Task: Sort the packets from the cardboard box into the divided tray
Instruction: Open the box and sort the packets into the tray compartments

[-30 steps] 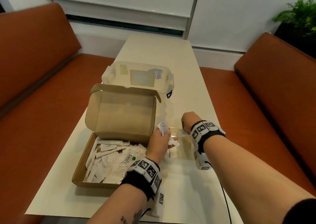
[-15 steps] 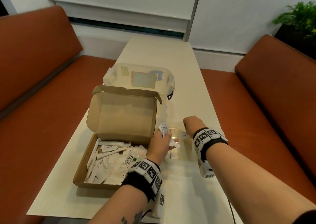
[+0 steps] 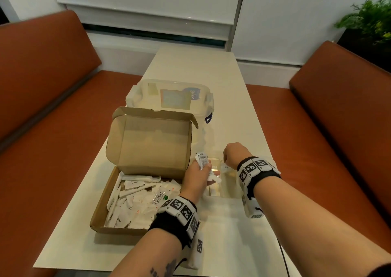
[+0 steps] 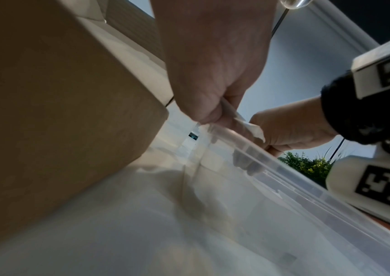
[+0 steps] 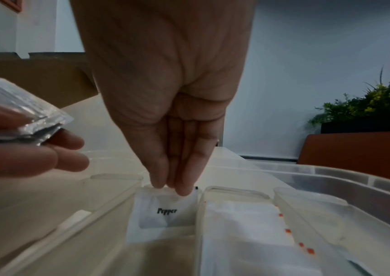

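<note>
Little changed over the last second: left hand (image 3: 196, 177) still clutching a bunch of packets (image 3: 202, 160) beside the cardboard box (image 3: 99, 213), right hand (image 5: 165, 112) still down in the divided tray (image 5: 331, 173), fingertips (image 5: 184, 190) pinching the top edge of a pepper packet (image 5: 163, 214) in a middle slot. Seems one more packet nearly sorted, with many loose packets (image 3: 131, 209) left in the box. Beyond, pale counter (image 3: 201, 65), lidded plastic tub (image 3: 169, 94), orange benches (image 3: 42, 86), plant (image 3: 370, 18).

dim indoor light | soft shadows | wrist views blurred | edges warped
</note>
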Demonstrator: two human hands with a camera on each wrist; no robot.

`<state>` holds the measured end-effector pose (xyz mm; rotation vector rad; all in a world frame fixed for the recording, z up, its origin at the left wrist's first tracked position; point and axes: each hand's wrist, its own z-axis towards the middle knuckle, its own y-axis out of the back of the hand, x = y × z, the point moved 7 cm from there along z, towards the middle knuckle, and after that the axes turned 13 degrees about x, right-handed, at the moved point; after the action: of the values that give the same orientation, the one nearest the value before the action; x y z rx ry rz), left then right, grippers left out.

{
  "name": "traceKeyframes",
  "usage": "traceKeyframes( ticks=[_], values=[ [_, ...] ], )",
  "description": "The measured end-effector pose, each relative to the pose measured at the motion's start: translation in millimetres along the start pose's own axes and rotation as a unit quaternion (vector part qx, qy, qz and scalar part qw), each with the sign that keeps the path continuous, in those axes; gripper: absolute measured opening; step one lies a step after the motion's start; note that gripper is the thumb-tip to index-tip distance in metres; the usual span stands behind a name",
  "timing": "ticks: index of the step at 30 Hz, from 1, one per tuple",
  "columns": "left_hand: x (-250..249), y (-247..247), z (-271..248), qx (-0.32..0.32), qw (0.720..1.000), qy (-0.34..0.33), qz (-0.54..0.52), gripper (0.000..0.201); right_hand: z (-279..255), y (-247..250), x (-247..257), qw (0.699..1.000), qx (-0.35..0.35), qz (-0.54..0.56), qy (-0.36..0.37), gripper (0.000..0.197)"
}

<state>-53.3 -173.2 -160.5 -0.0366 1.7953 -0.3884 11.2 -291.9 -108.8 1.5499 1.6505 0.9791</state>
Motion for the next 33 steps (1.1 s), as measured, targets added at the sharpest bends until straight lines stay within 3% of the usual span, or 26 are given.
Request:
traceKeyframes(
  ticks=[4,6,8,10,13,16,19,25,33],
  values=[
    [-2.8,-0.4,-1.8,0.001,1.0,0.002,-0.004,0.016,-7.8,10.9,3.4,0.997,-0.038,0.069,0.025,0.023],
    [-4.0,-0.5,-2.5,0.001,1.0,0.005,0.001,0.019,-14.3,19.0,7.7,0.982,-0.059,0.166,0.069,0.02],
    [-6.1,-1.9,-3.6,0.004,1.0,0.003,0.004,0.019,-22.0,19.9,14.3,0.949,-0.026,0.295,0.111,0.023],
    [-9.6,-4.5,-5.3,0.01,1.0,-0.006,0.0,0.015,-29.0,17.4,20.8,0.925,0.017,0.354,0.134,0.022],
    [-13.3,-8.7,-7.1,0.023,1.0,-0.011,0.003,0.012,-34.6,10.8,22.0,0.914,0.05,0.376,0.147,0.019],
    [-13.1,-10.0,-8.2,0.03,0.999,-0.008,0.006,0.012,-35.5,5.0,11.7,0.903,0.041,0.405,0.138,0.018],
    [-13.3,-13.4,-9.5,0.025,1.0,-0.002,0.016,0.018,-37.0,-0.2,-2.6,0.879,0.009,0.458,0.134,0.006],
    [-6.6,-25.1,-11.8,0.012,0.992,0.085,-0.09,0.041,-45.7,-16.1,-27.0,0.811,-0.059,0.568,0.128,0.013],
    [-0.3,-42.6,-11.0,0.027,0.985,0.11,-0.13,0.024,-62.8,-41.9,-46.7,0.743,-0.114,0.643,0.145,0.018]
  ],
)
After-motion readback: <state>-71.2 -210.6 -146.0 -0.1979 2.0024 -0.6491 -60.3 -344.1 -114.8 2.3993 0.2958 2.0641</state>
